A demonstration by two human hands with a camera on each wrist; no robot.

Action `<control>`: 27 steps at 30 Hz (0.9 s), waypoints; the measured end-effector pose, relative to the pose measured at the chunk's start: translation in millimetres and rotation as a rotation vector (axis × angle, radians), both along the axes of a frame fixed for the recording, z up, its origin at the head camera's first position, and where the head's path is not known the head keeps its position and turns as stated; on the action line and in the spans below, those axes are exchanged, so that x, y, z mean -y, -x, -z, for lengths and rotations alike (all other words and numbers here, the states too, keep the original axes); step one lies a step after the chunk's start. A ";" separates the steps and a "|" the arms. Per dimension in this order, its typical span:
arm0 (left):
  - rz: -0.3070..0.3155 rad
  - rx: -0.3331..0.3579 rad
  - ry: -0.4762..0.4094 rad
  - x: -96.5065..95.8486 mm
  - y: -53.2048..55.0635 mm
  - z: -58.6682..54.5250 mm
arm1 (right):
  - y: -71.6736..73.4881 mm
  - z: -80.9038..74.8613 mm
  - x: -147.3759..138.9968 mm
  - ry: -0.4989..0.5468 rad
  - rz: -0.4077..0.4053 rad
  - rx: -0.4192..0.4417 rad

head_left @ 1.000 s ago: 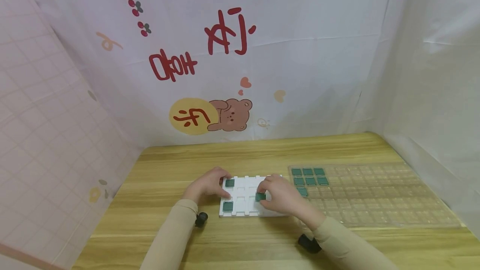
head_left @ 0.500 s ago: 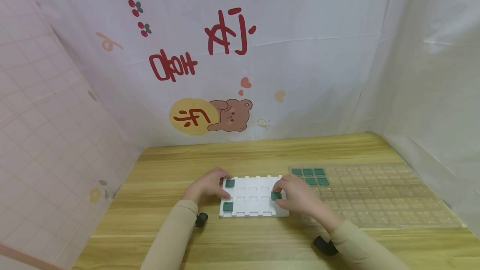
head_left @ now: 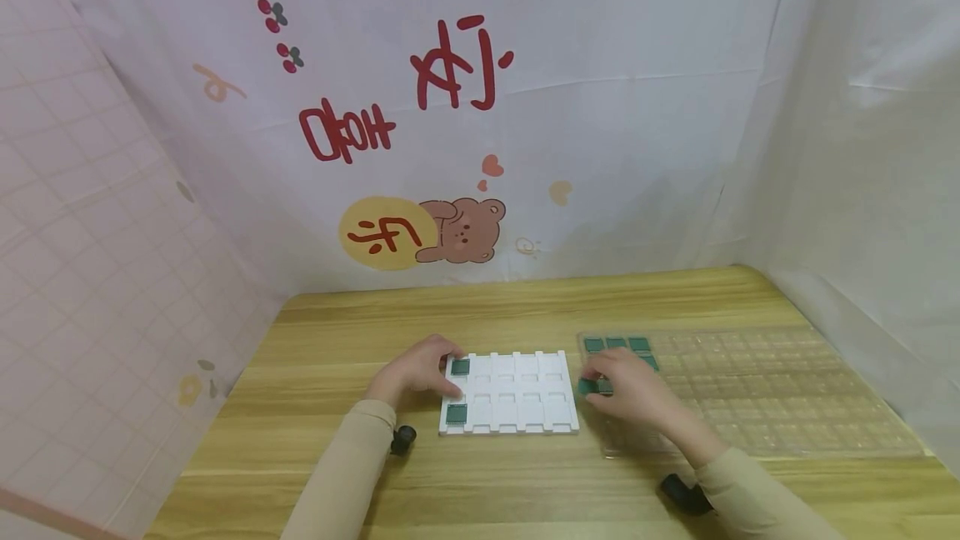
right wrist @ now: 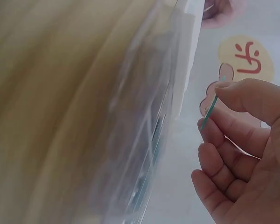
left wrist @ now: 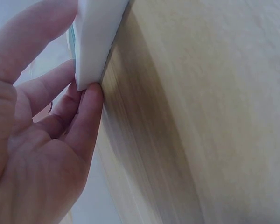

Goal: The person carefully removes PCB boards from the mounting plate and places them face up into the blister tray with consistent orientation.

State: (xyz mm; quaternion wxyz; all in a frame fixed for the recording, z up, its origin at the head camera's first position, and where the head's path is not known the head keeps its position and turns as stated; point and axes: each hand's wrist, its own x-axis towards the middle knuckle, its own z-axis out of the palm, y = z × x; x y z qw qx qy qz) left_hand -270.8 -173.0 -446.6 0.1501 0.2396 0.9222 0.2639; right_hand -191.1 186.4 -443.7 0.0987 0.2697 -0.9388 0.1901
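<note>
Between the thumb and forefinger of my right hand (head_left: pixel 630 388) is a small green circuit board (right wrist: pixel 209 111), seen edge-on and tilted in the right wrist view. That hand is over the left end of a clear plastic tray (head_left: pixel 750 390), where several green boards (head_left: pixel 616 343) lie in the far left pockets; the hand hides some of them. My left hand (head_left: pixel 418 367) holds the left end of a white slotted tray (head_left: pixel 517 394), thumb and fingertips at its edge (left wrist: pixel 91 51). Two green boards (head_left: pixel 456 414) sit in the white tray's left column.
Both trays lie on a wood-grain table (head_left: pixel 450 490), the clear one to the right of the white one. A printed white cloth (head_left: pixel 637 148) hangs behind and along the sides. Black wrist cameras (head_left: pixel 684 494) hang close over the tabletop.
My right hand has moved right with the green board, from above the white tray to the clear tray's left end. My left hand and the white tray have stayed put.
</note>
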 end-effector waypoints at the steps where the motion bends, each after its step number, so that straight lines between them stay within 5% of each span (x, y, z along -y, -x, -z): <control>1: 0.003 -0.003 0.003 -0.1 0.0 0.2 | 0.1 0.7 -2.9 0.000 0.002 0.003; 27: -0.007 0.001 0.003 -0.9 -2.3 -2.0 | 0.8 -0.2 -52.7 -0.034 0.053 0.036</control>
